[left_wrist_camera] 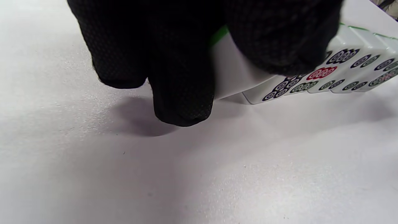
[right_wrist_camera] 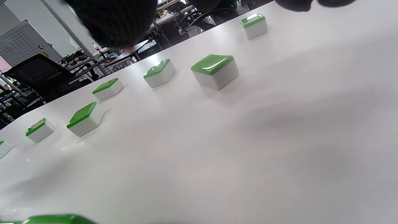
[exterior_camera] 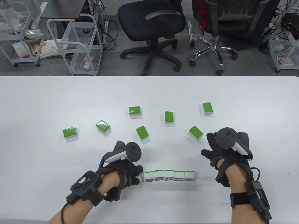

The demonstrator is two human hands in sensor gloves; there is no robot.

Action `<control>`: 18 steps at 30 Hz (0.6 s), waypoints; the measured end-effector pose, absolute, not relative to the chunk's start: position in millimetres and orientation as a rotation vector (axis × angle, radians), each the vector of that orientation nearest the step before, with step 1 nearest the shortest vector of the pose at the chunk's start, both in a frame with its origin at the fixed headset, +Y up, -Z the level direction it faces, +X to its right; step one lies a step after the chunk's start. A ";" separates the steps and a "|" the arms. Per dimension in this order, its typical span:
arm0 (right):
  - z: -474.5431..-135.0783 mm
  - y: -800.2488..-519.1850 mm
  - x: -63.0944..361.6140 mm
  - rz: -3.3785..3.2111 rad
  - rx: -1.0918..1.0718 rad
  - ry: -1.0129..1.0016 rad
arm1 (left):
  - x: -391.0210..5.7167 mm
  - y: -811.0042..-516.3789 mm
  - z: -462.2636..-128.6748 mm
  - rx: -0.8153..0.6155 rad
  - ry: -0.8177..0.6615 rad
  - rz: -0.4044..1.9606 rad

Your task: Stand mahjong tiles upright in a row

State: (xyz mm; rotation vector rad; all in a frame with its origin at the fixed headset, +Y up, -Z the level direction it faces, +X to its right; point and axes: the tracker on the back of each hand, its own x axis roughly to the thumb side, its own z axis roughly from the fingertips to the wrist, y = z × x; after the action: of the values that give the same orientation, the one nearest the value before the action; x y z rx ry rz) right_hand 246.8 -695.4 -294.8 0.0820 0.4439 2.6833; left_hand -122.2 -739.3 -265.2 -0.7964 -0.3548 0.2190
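A row of several upright mahjong tiles (exterior_camera: 169, 176) stands near the table's front, faces toward me. My left hand (exterior_camera: 136, 173) grips one more tile (exterior_camera: 139, 178) at the row's left end, against the end tile. In the left wrist view this tile (left_wrist_camera: 231, 76) sits tilted between my fingers (left_wrist_camera: 182, 93), beside the row (left_wrist_camera: 329, 73). My right hand (exterior_camera: 208, 144) hovers open and empty to the right of the row, close to a loose tile (exterior_camera: 195, 133).
Several loose tiles lie green back up beyond the row, among them ones at the far left (exterior_camera: 69, 133), the middle (exterior_camera: 142, 133) and the far right (exterior_camera: 207, 108). The right wrist view shows them too (right_wrist_camera: 215, 71). Office chairs and carts stand behind the table's far edge (exterior_camera: 149, 77).
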 end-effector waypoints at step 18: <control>-293.9 -694.7 246.8 2.676 0.090 0.464 | -156.9 -726.3 -281.5 -0.647 -0.261 0.409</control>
State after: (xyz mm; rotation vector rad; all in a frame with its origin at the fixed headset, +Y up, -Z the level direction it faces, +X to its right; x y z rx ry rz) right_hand 246.8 -694.7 -293.9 0.0897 0.4635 2.6764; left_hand -156.9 -726.3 -281.5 -0.6469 -0.2610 0.4093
